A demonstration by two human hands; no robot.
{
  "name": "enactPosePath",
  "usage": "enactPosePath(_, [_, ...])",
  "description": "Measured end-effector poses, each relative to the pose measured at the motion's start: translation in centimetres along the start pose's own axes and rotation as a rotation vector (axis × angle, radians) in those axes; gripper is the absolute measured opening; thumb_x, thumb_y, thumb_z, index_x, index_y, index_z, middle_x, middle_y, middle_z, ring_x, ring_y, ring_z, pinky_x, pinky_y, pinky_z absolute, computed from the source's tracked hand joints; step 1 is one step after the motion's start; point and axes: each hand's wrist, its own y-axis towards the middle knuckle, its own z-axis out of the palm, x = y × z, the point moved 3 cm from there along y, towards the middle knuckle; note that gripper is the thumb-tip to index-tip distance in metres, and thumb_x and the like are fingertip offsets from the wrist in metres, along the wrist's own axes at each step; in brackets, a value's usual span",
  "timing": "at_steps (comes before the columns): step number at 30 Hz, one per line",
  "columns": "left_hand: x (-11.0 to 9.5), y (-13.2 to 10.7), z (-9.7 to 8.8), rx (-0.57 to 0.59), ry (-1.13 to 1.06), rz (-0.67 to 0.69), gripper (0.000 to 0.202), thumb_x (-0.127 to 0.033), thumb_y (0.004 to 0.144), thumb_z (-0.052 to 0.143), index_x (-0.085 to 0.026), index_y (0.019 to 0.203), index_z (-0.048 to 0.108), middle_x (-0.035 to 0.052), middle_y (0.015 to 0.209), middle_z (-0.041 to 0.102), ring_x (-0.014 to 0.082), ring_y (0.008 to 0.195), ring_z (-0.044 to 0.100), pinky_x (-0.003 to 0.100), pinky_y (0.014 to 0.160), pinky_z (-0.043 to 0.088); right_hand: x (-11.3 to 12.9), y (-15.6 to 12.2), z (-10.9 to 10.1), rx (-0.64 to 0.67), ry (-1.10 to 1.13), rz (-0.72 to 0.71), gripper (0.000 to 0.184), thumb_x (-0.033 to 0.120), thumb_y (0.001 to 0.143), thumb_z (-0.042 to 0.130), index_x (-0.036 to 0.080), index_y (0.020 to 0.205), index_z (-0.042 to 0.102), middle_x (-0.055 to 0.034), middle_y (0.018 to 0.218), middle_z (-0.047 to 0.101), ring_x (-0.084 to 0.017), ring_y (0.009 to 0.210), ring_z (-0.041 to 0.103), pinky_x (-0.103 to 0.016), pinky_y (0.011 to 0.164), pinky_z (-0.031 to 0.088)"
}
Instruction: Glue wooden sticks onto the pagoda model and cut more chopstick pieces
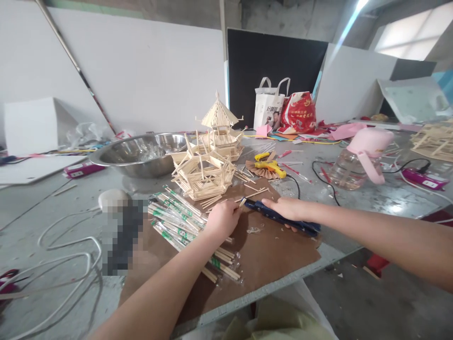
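My left hand (222,220) is closed in a pinch on a thin wooden stick (242,202), its knuckles over a pile of wrapped chopsticks (179,215). My right hand (288,208) grips a dark blue cutting tool (283,218) whose jaws meet the stick's end. Both hands rest on a brown cardboard sheet (269,255). Just beyond them stands a hexagonal chopstick frame (201,172), and behind it a finished stick pavilion (220,127).
A steel bowl (138,153) sits at the back left. A yellow glue gun (271,166) with a black cord lies behind the frame, a pink-capped bottle (357,160) to the right. White cable loops (60,264) lie at left. The table's front edge (318,262) runs close below my right arm.
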Motion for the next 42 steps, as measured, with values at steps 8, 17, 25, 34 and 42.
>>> enactPosePath(8, [1.2, -0.2, -0.2, -0.03, -0.285, -0.013, 0.025, -0.029, 0.074, 0.04, -0.017, 0.058, 0.054, -0.0042, 0.044, 0.046, 0.0082, 0.045, 0.041, 0.019, 0.047, 0.028, -0.2, -0.5, -1.6, -0.287, -0.475, -0.239, 0.081, 0.073, 0.066, 0.005, 0.012, 0.07, 0.059, -0.0181, 0.079, 0.062, -0.028, 0.079, 0.058, -0.036, 0.068, 0.041])
enactPosePath(17, [1.7, 0.2, -0.1, -0.03, -0.346, -0.103, 0.02, -0.029, 0.073, 0.04, -0.018, 0.064, 0.054, -0.0025, 0.047, 0.052, 0.0102, 0.046, 0.048, 0.019, 0.048, 0.033, -1.8, 0.6, -1.5, -0.555, -0.633, -0.301, 0.063, 0.061, 0.075, 0.023, 0.011, 0.1, 0.051, -0.0165, 0.095, 0.057, -0.027, 0.088, 0.053, -0.037, 0.073, 0.039])
enactPosePath(25, [2.2, 0.2, -0.7, -0.161, -0.417, -0.139, 0.022, -0.03, 0.075, 0.037, -0.018, 0.066, 0.054, -0.0038, 0.05, 0.052, 0.01, 0.048, 0.048, 0.019, 0.049, 0.034, -0.8, 1.5, -2.0, -0.766, -0.681, -0.604, 0.046, 0.044, 0.082, 0.03, 0.012, 0.108, 0.051, -0.0152, 0.12, 0.044, -0.025, 0.11, 0.038, -0.041, 0.089, 0.027])
enactPosePath(34, [3.3, 0.1, -1.6, -0.328, -0.435, -0.215, 0.025, -0.035, 0.075, 0.038, -0.018, 0.065, 0.053, -0.003, 0.057, 0.055, 0.01, 0.054, 0.048, 0.019, 0.053, 0.034, 7.8, 3.0, 0.8, -0.709, -0.814, -0.87, 0.018, 0.012, 0.077, 0.043, 0.015, 0.077, 0.061, -0.0062, 0.08, 0.063, -0.018, 0.085, 0.053, -0.043, 0.091, 0.019])
enactPosePath(42, [3.7, 0.1, -1.8, -0.365, -0.596, -0.241, 0.027, -0.04, 0.073, 0.042, -0.016, 0.069, 0.054, -0.0013, 0.062, 0.058, 0.0104, 0.057, 0.051, 0.02, 0.055, 0.037, 8.2, 3.3, 2.3, -0.737, -0.936, -0.832, 0.021, 0.008, 0.078, 0.038, 0.013, 0.078, 0.058, -0.0073, 0.074, 0.061, -0.019, 0.075, 0.054, -0.046, 0.092, 0.014])
